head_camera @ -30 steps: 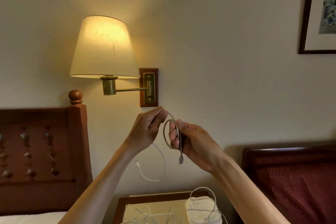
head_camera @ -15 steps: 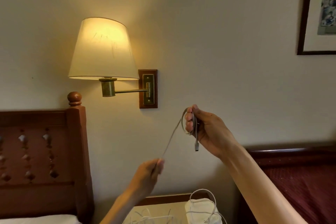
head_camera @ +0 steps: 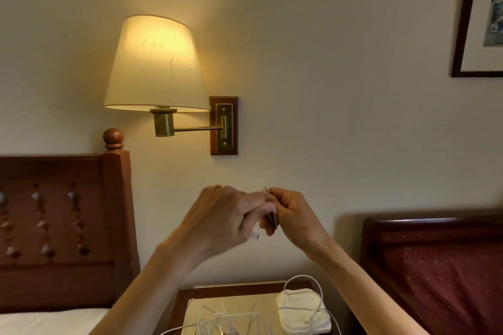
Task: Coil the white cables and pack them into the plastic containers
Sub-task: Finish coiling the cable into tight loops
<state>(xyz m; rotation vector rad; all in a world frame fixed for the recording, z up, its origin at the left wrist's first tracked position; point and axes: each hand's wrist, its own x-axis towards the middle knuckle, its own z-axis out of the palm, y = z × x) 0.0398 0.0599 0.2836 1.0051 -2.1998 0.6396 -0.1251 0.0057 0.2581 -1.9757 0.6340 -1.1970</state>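
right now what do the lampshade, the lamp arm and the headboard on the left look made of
Lampshade: probably cream fabric or paper, since the light glows through it and faint creases show. Lamp arm: looks like brushed brass, dull gold with a soft sheen. Headboard: reddish-brown wood with a varnished look, carved cutouts and a turned knob on its post.

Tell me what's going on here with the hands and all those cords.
A person is winding a white cable into a small coil, held up in front of the wall. The right hand pinches the coil while the left hand, blurred with motion, is at the coil, with the plug end poking out beneath it. Below, more loose cables lie on the nightstand, some draped over a white pad.
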